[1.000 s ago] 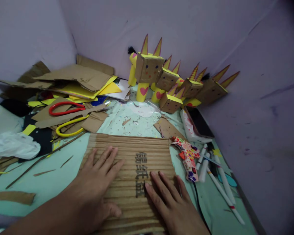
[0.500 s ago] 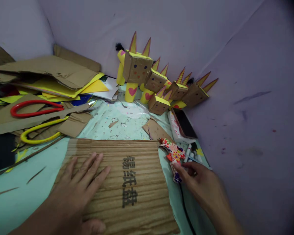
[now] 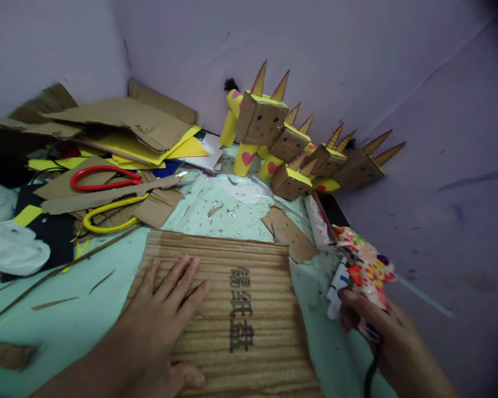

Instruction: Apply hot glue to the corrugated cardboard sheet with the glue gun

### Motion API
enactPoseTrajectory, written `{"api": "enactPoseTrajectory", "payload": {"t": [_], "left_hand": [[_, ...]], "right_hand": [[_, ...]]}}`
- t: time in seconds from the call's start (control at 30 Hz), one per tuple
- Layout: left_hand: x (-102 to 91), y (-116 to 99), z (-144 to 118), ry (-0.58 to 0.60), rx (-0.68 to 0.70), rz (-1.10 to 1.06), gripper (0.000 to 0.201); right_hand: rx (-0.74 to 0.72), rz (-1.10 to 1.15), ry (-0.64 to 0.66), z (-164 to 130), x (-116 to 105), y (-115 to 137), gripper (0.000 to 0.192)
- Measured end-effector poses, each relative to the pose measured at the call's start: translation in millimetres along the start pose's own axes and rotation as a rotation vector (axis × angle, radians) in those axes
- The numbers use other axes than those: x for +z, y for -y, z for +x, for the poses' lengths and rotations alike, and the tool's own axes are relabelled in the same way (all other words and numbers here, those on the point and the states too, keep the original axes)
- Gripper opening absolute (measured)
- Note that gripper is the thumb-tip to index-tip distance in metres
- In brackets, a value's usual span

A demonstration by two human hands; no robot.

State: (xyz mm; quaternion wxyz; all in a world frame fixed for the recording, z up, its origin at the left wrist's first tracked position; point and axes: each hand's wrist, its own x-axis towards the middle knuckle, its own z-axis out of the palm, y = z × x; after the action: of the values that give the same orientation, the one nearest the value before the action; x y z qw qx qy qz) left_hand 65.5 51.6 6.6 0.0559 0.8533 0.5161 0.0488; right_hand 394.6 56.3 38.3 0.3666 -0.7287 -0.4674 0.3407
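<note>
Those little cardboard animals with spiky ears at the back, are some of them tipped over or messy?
Yes. The cardboard animals lean on each other in a heap by the wall; only the tallest stands upright. Paper scraps litter the green table. The left hand presses the corrugated sheet.

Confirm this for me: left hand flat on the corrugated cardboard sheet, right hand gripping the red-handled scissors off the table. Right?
Not quite. The head view shows the right hand gripping the patterned glue gun, not the scissors, which lie on the scrap pile. The left hand is indeed flat on the corrugated cardboard sheet.
</note>
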Motion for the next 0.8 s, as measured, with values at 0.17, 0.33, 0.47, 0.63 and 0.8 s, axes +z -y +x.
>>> {"api": "enactPoseTrajectory", "payload": {"t": [0.17, 0.33, 0.47, 0.63, 0.8], "left_hand": [[3.1, 6, 0, 0.016, 0.079, -0.030, 0.100], [-0.3, 0, 1, 0.013, 0.009, -0.008, 0.097], [-4.9, 1, -6, 0.024, 0.042, 0.000, 0.089], [3.4, 7, -30, -0.075, -0.004, 0.096, 0.062], [17.8, 18, -41, -0.146, -0.068, 0.083, 0.076]], "right_hand": [[0.024, 0.287, 0.065, -34, 30, 19, 0.033], [0.123, 0.620, 0.300, -38, 85, 37, 0.034], [0.073, 0.719, 0.377, -23, 111, 29, 0.028], [-0.013, 0.575, 0.350, -18, 115, 16, 0.036], [-0.035, 0.423, 0.338, -22, 109, 22, 0.030]]}}
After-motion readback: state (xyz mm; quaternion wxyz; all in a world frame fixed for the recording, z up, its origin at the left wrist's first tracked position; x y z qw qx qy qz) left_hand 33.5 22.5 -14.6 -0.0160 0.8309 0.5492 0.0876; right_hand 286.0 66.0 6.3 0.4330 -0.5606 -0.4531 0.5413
